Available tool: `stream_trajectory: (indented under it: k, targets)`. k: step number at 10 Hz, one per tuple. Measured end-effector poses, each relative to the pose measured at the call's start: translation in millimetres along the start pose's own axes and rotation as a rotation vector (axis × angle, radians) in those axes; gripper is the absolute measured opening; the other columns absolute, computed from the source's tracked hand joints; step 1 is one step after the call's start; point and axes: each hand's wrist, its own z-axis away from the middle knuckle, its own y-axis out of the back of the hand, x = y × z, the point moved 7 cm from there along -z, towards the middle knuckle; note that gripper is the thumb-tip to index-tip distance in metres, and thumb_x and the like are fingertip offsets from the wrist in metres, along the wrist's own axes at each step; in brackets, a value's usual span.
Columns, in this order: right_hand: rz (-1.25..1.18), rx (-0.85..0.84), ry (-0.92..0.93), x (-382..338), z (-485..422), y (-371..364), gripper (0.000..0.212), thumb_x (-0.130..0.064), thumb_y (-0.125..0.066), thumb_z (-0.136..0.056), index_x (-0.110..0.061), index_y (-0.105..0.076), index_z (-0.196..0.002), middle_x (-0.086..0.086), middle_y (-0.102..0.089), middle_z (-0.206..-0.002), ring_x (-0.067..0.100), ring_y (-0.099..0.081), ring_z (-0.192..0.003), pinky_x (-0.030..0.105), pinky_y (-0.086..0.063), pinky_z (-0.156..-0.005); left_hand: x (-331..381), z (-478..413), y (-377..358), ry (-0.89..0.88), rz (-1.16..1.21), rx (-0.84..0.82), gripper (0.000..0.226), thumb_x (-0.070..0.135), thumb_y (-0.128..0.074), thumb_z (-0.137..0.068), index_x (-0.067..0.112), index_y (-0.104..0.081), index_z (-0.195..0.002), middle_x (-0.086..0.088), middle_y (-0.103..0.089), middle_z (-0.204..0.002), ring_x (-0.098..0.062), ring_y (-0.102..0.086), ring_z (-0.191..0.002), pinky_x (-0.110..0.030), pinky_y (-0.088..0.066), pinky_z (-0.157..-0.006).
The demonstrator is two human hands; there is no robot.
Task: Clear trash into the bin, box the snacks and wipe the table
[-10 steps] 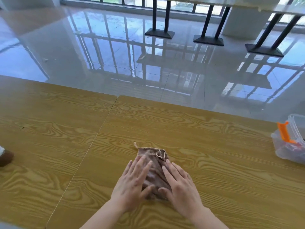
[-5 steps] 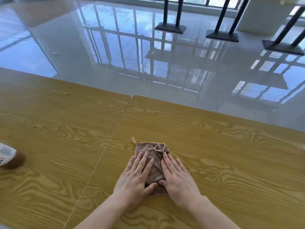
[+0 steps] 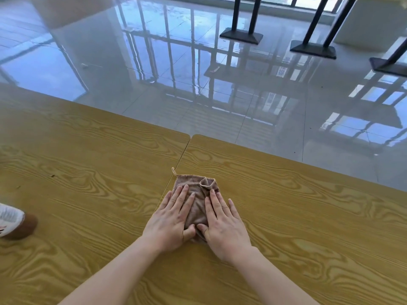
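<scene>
A small brown cloth [image 3: 194, 188] with a hanging loop lies folded on the wood-grain table [image 3: 308, 219], right at the seam between two tabletops. My left hand [image 3: 172, 220] and my right hand [image 3: 223, 222] rest flat on it side by side, fingers stretched forward, thumbs nearly touching. They press the cloth onto the table and cover its near half. The far edge with a turned-up corner shows beyond my fingertips.
A white and brown object [image 3: 14, 222] sits at the table's left edge, cut off by the frame. The seam [image 3: 184, 154] runs away from me to the table's far edge. Beyond lies glossy tiled floor with black table bases [image 3: 242, 37].
Both hands have slid the cloth leftward, from right of the seam onto it. The view swung left, and the clear plastic box at the right has left the frame.
</scene>
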Motion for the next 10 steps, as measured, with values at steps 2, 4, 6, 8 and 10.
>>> stream_trajectory:
  k: [2, 4, 6, 8, 10]
  targets:
    - [-0.021, 0.010, -0.029, 1, -16, 2, 0.078, -0.065, -0.005, -0.096, -0.017, 0.014, -0.155, -0.001, 0.028, -0.161, 0.012, 0.033, -0.144, 0.042, 0.015, -0.121, -19, -19, 1, -0.022, -0.037, -0.034, 0.089, 0.066, -0.019, -0.085, 0.024, 0.019, -0.154, 0.000, 0.034, -0.160, -0.009, 0.036, -0.143, -0.039, 0.015, -0.121]
    - [-0.026, -0.035, -0.047, 1, -20, 3, 0.078, -0.065, -0.011, -0.098, -0.017, 0.014, -0.155, 0.000, 0.028, -0.161, 0.013, 0.032, -0.145, 0.041, 0.017, -0.120, -20, -24, 0, -0.015, -0.050, -0.083, 0.091, 0.069, -0.016, -0.084, 0.023, 0.017, -0.154, -0.002, 0.031, -0.161, -0.010, 0.036, -0.144, -0.038, 0.016, -0.122]
    - [-0.227, 0.036, -0.129, 8, -8, 23, 0.072, -0.058, -0.024, -0.101, -0.022, 0.004, -0.157, -0.007, 0.021, -0.162, 0.013, 0.021, -0.149, 0.035, 0.011, -0.121, -14, -26, 22, 0.024, -0.008, -0.094, 0.095, 0.069, -0.022, -0.081, 0.022, 0.006, -0.158, 0.000, 0.016, -0.166, -0.010, 0.027, -0.148, -0.038, 0.016, -0.122]
    - [-0.201, 0.051, -0.165, 25, 22, 50, 0.070, -0.055, -0.027, -0.102, -0.022, -0.001, -0.158, -0.004, 0.009, -0.165, 0.014, 0.014, -0.151, 0.036, 0.007, -0.123, 8, -15, 55, 0.055, -0.025, -0.054, 0.087, 0.065, -0.025, -0.090, 0.023, 0.010, -0.158, -0.003, 0.013, -0.167, -0.017, 0.023, -0.150, -0.045, 0.013, -0.123]
    - [-0.205, 0.165, -0.204, 44, 65, 102, 0.067, -0.049, -0.035, -0.102, -0.024, -0.007, -0.157, -0.006, 0.000, -0.166, 0.013, 0.007, -0.152, 0.035, 0.006, -0.121, 62, -10, 109, -0.005, -0.011, 0.092, 0.080, 0.056, -0.031, -0.091, 0.026, 0.000, -0.159, -0.006, 0.005, -0.168, -0.021, 0.016, -0.152, -0.047, 0.010, -0.123]
